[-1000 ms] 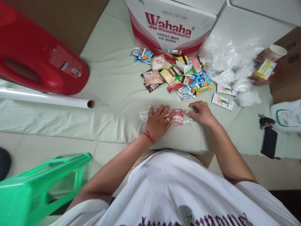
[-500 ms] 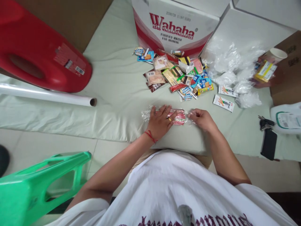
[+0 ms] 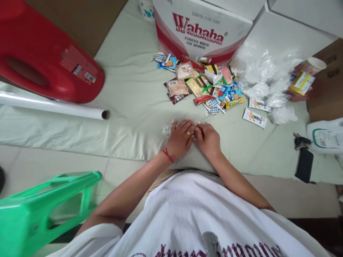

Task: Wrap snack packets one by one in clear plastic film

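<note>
My left hand lies flat with its fingers stretched out over a pink-red packet wrapped in clear plastic, pressing it to the covered table. The crinkled plastic wrap shows past the left fingertips. Most of the packet is hidden under my hands. Right beside it, my right hand is closed in a pinch on the wrap's right end, its fingertips close against my left fingers. Beyond both hands lies a pile of small packaged snacks.
Behind the snacks stands a Wahaha carton. Clear plastic bundles and two white stick-snack packets lie right. Left are a roll and a red jug; a green stool stands below. Keys and a black case lie far right.
My right hand has moved left, bringing the wrap's right end in over the packet beside my left hand. The packet is now mostly covered. My left hand has barely moved.
</note>
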Demonstrator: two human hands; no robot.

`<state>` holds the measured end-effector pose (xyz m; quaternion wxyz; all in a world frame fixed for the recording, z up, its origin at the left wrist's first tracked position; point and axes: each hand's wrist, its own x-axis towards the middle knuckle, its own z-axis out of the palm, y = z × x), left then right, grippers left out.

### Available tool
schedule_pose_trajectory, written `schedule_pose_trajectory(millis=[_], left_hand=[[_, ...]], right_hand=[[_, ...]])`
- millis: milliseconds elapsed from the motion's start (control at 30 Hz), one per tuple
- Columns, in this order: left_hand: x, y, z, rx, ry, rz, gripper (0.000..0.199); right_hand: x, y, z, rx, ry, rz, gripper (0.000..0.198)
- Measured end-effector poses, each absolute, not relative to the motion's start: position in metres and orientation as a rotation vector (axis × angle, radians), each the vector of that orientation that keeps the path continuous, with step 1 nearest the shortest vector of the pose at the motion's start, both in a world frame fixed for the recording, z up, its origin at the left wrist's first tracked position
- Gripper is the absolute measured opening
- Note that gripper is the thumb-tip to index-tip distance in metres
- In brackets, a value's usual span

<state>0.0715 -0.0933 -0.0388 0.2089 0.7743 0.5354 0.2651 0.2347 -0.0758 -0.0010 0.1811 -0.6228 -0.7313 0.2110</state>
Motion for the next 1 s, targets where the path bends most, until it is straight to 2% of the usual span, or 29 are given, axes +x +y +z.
schedule_pose_trajectory(millis=[100,200,333,400,600,733,867,1000], left_hand=[[0.054,-0.094,-0.042,1.918,1.513,1.002,0.045],[0.038,-0.093,-0.039,1.822,1.719,1.103,0.037],[0.028,-0.091,-0.032,1.749,2.119,0.845,0.044],[0.027,-0.092,-0.030,1.751,2.173,0.710,0.045],[0.027,-0.102,-0.032,1.823,2.086,0.798,0.016],[0.019,-0.106,-0.023,1.599,2.012,0.894,0.019],[0.011,-0.103,-0.004,1.200,1.956,0.900,0.020],[0.024,-0.090,0.010,1.062,1.917,1.048,0.017]], right_hand=[[0.229,-0.097,-0.009,-1.726,-2.268,0.374,0.049],[0.225,-0.109,-0.014,-1.728,-2.379,0.250,0.057],[0.226,-0.111,-0.016,-1.727,-2.369,0.175,0.055],[0.228,-0.108,-0.018,-1.667,-2.357,0.152,0.052],[0.236,-0.101,-0.029,-1.467,-2.426,0.385,0.060],[0.240,-0.101,-0.033,-1.466,-2.416,0.469,0.065],[0.242,-0.101,-0.033,-1.452,-2.425,0.468,0.063],[0.239,-0.101,-0.034,-1.431,-2.443,0.463,0.060]])
